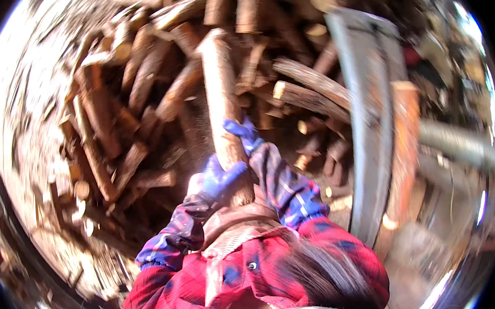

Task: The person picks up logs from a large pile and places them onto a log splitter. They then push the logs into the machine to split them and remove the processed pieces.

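Log (221, 93), long and pale-barked, stands nearly upright in the middle of the view, its lower end gripped by both hands and its cut top reaching up against the woodpile (118, 117). That heap fills the left and upper part of the picture: split, reddish-brown billets lying at all angles, thrown loose rather than stacked, with sunlit ground and chips beyond them at the left rim.

Left hand (218, 182), in a blue glove, is closed around the log low down, thumb across the near face; this low grip looks to carry the weight. Right hand (252, 140), also blue-gloved, wraps the log just above, fingers curled over the far side, which would steady the piece and keep it from tipping sideways. Both patterned glove cuffs run back into red plaid sleeves (317, 247) at the lower edge, so the log is held close in front of the body, where a long piece is easiest to control.

Right of the hands a tall grey blade (366, 123) rises in a curve, apparently part of a splitting machine, with an orange upright (404, 143) just behind it. The log is well left of the blade and not touching it. Further right everything is blurred.
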The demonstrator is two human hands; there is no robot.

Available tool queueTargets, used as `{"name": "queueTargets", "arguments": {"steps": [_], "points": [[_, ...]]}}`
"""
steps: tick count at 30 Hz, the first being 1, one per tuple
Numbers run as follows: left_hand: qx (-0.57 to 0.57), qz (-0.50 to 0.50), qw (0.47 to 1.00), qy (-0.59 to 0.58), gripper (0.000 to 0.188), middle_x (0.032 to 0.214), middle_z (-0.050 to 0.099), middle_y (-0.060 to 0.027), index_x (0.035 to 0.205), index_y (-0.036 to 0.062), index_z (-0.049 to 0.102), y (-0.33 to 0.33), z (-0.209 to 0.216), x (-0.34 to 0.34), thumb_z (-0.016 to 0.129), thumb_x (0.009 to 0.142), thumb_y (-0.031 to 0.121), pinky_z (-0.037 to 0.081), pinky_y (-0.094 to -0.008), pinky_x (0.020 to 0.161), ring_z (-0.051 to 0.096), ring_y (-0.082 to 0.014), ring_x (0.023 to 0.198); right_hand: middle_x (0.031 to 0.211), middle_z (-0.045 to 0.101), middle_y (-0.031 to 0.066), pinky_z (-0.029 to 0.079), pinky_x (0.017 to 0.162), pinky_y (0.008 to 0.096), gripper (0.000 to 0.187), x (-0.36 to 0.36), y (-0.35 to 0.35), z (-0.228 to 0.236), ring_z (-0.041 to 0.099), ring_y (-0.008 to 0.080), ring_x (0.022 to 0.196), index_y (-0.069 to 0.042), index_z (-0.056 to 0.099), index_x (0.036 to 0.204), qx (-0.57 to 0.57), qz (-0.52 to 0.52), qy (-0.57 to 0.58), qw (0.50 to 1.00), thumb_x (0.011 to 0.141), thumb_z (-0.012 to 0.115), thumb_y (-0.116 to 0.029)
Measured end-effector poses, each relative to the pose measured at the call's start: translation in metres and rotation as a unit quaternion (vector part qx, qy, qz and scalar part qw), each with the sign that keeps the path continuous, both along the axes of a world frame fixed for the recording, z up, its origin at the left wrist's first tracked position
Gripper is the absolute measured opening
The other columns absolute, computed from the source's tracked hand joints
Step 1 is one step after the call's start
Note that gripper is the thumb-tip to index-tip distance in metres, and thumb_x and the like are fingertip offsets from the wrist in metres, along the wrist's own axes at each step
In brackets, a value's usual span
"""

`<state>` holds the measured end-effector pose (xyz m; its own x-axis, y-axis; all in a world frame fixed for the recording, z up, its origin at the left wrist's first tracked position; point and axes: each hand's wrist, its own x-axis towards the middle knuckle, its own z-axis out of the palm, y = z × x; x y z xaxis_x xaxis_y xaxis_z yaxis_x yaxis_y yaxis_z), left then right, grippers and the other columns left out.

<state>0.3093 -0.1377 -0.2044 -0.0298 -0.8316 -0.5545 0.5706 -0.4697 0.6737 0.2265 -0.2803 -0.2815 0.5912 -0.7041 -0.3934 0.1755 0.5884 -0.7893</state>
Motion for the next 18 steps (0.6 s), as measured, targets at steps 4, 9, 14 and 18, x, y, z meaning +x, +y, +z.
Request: {"name": "queueTargets", "arguments": {"steps": [4, 9, 14, 18], "points": [[-0.223, 0.033, 0.964, -0.140, 0.065, 0.125, 0.056, -0.0134, 0.143, 0.0001, 0.034, -0.030, 0.047, -0.051, 0.068, 0.091, 0.017, 0.044, -0.0350, 0.098, 0.054, -0.0182, 0.114, 0.104, 0.067, 0.0127, 0.055, 0.085, 0.0321, 0.064, -0.072, -0.076, 0.096, 0.066, 0.0194, 0.092, 0.002, 0.035, 0.140, -0.196, 0.009, -0.007, 0.980, 0.088, 0.068, -0.014], [-0.163, 0.119, 0.960, -0.193, 0.065, 0.118, 0.059, -0.0113, 0.143, 0.0051, 0.037, -0.024, 0.033, -0.060, 0.070, 0.090, 0.021, 0.047, -0.0308, 0.092, 0.057, -0.0173, 0.108, 0.115, 0.063, 0.0175, 0.050, 0.095, 0.0359, 0.080, -0.147, -0.224, 0.268, 0.062, 0.0249, 0.105, 0.003, 0.035, 0.141, -0.351, 0.088, 0.072, 0.929, 0.080, 0.076, -0.029], [-0.005, 0.049, 0.967, -0.251, 0.064, 0.118, 0.060, -0.0127, 0.139, 0.0019, 0.042, 0.025, 0.004, -0.066, 0.072, 0.088, 0.029, 0.048, -0.0326, 0.092, 0.058, -0.0189, 0.106, 0.123, 0.060, 0.0194, 0.046, 0.101, 0.0384, 0.098, -0.207, -0.350, 0.369, 0.059, 0.0289, 0.113, 0.004, 0.036, 0.141, -0.558, 0.047, 0.272, 0.783, 0.069, 0.084, -0.041], [0.080, 0.105, 0.976, -0.171, 0.060, 0.118, 0.061, -0.0100, 0.137, 0.0033, 0.045, 0.042, 0.013, -0.055, 0.073, 0.088, 0.026, 0.048, -0.0287, 0.087, 0.058, -0.0168, 0.102, 0.128, 0.056, 0.0184, 0.044, 0.101, 0.0402, 0.109, -0.223, -0.421, 0.355, 0.056, 0.0289, 0.117, -0.004, 0.036, 0.144, -0.618, -0.007, 0.496, 0.610, 0.060, 0.088, -0.050]]}}
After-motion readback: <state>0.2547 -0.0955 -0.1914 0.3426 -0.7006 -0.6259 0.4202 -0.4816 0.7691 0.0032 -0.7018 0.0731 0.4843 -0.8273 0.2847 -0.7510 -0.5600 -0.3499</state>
